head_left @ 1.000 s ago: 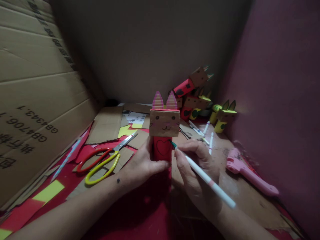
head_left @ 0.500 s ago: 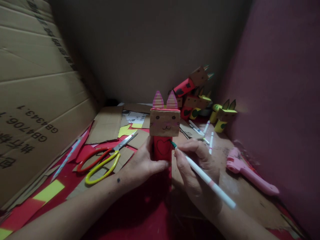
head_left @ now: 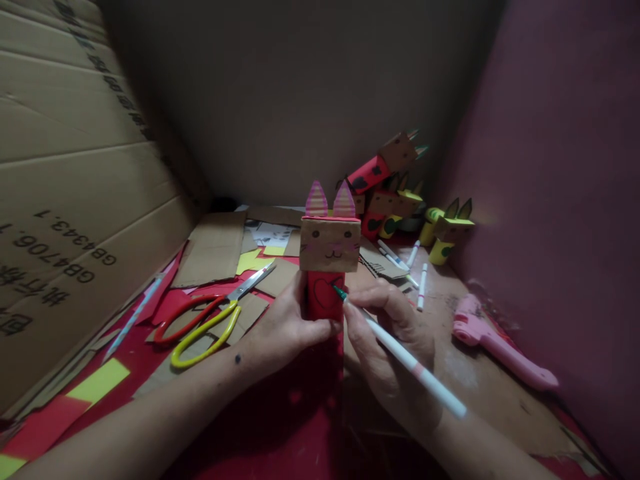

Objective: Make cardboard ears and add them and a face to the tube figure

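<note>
My left hand (head_left: 285,327) is wrapped round the red body of a cardboard cat figure (head_left: 330,247), keeping it upright. The figure has a brown box head with a drawn face and two striped, purple-edged ears. A dark heart outline (head_left: 326,293) shows on its red front. Pinched in my right hand (head_left: 393,333) is a white felt-tip marker (head_left: 417,370) with a green tip. That tip is at the right side of the heart, on or very close to the red surface.
Scissors (head_left: 233,310) with red and yellow handles lie left of my left hand among cardboard and paper scraps. Several finished-looking figures (head_left: 385,200) are grouped at the back right. Loose markers (head_left: 423,287) and a pink glue gun (head_left: 500,343) lie on the right. A cardboard panel (head_left: 75,187) stands left.
The marker tip has moved slightly left and down, from the heart's upper right edge to inside its right side. My right hand has shifted with it; my left hand stays put.
</note>
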Tool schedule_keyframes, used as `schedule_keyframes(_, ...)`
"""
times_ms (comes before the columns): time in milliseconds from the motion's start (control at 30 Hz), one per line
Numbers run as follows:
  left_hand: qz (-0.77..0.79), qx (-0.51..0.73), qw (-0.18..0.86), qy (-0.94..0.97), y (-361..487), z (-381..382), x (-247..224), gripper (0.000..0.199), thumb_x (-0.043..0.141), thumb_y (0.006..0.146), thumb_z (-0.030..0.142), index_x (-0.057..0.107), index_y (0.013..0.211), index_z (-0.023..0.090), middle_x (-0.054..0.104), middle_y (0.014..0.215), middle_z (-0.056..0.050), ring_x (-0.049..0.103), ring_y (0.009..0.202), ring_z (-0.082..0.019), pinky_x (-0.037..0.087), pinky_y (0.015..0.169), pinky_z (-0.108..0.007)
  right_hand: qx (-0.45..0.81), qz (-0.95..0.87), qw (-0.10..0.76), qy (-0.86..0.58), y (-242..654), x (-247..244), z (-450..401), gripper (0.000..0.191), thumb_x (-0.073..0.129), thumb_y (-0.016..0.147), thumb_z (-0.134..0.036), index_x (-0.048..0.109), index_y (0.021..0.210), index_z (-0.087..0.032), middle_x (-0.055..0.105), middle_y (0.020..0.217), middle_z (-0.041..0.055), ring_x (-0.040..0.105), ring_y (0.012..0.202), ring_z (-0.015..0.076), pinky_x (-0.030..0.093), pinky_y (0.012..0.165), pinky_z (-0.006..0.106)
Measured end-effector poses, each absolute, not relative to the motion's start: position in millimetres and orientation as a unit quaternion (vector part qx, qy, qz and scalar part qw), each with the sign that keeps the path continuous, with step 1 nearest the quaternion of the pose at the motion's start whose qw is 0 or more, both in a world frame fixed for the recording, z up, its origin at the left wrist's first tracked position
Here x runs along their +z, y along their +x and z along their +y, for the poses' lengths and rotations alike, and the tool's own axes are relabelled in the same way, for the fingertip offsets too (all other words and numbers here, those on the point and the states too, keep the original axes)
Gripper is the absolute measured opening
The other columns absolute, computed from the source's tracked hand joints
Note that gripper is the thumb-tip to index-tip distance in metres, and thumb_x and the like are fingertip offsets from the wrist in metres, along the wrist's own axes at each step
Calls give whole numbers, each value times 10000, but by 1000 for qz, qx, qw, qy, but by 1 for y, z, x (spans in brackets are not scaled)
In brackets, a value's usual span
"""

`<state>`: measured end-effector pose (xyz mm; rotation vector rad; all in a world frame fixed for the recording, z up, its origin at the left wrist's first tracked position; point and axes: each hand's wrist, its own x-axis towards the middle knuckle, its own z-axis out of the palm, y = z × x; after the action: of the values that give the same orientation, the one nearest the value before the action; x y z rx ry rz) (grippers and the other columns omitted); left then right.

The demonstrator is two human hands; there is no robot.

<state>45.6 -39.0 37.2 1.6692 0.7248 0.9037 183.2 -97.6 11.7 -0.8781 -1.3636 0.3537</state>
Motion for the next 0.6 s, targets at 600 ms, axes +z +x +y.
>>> schedule_keyframes(600,299,383,540,688,46,-40,37,426,724,704,87,531,1063,211,659,955,17,625,884,-153,543,771,-233,167,-605,672,-394,184,11,-98,141,563,896,-106,577,924,-243,535,808,-45,497,682,98,416,612,258)
